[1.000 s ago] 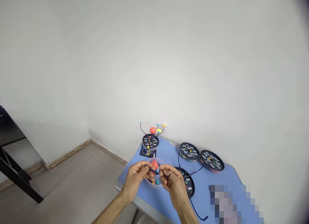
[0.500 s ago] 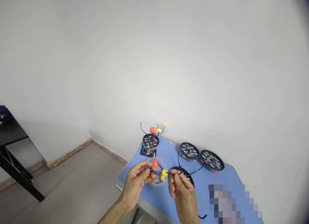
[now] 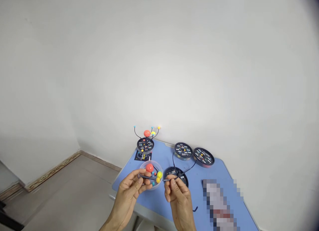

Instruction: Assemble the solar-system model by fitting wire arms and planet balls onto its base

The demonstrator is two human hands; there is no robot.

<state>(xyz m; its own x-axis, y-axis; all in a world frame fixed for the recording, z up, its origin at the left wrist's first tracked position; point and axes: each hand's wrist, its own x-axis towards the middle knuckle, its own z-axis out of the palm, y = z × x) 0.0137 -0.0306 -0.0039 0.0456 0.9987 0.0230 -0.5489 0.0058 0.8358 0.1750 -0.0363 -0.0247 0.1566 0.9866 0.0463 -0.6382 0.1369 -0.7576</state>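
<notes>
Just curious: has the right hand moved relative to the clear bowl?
Yes. The right hand, pinching the black rod, drew rightward off the clear bowl, uncovering its yellow balls.

The thin black rod (image 3: pixel 149 178) looks like matt plastic, the bowl (image 3: pixel 142 165) is clear, smooth plastic holding glossy coloured plastic balls (image 3: pixel 159 174), the table top (image 3: pixel 199 178) is a smooth matt blue, and the wall (image 3: pixel 159 58) is matt white.

wall (image 3: pixel 159 58): plain white | floor (image 3: pixel 64 194): grey tiles, patterned skirting (image 3: pixel 53 169) | table (image 3: pixel 199 194): blue top, against wall
</notes>
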